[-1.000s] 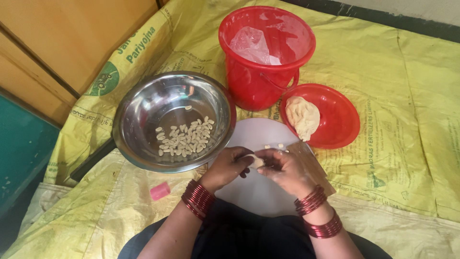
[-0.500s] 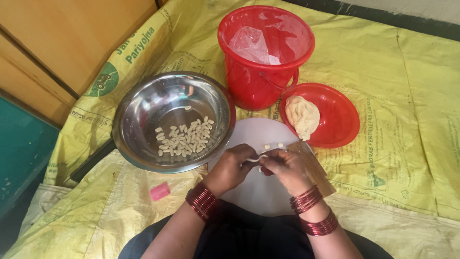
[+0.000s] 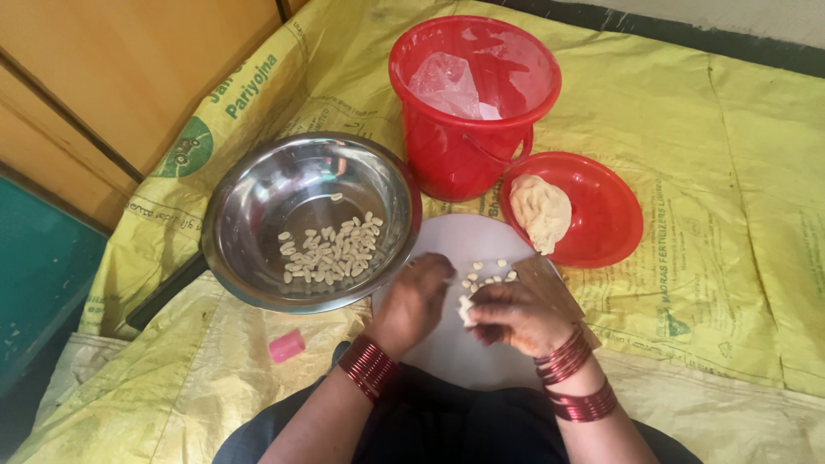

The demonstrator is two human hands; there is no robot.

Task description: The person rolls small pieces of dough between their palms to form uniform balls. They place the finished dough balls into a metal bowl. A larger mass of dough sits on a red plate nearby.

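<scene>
Right hand (image 3: 516, 314) pinches a small dough piece (image 3: 467, 308) in a closed grip above the white round board (image 3: 447, 352). Left hand (image 3: 417, 301) rests curled on the board; whether it has hold of anything cannot be told. Risk: cut dough bits (image 3: 490, 275) near the fingers could stick or scatter. Steel bowl (image 3: 249, 198), red bucket (image 3: 455, 163) and red lid (image 3: 610, 215) sit on yellow sacking (image 3: 730, 172), beside a wooden panel (image 3: 112, 69).

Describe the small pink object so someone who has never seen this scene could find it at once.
Start at the big steel bowl of pale dough bits on the yellow sheet. Just below its near rim, left of the person's left hand, lies the small pink block, alone on the sheet. It is the only pink thing: the bucket and plate are red and far bigger.
</scene>
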